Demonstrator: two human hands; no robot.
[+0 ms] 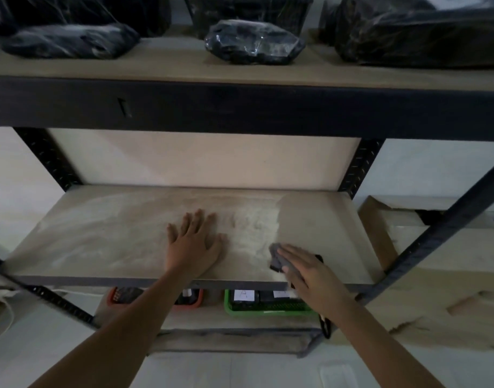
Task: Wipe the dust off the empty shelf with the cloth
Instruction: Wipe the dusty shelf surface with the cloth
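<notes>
While your right hand [304, 268] presses flat w/ fingers extended on the grey cloth [279, 260], near-right on the empty shelf [100, 233], your left hand [194, 243] rests open, palm down, mid-shelf. Cloth looks soft, light, will bunch easily; keep the palm spread over its middle. Dust [251, 228] remains between the hands and left.
</notes>
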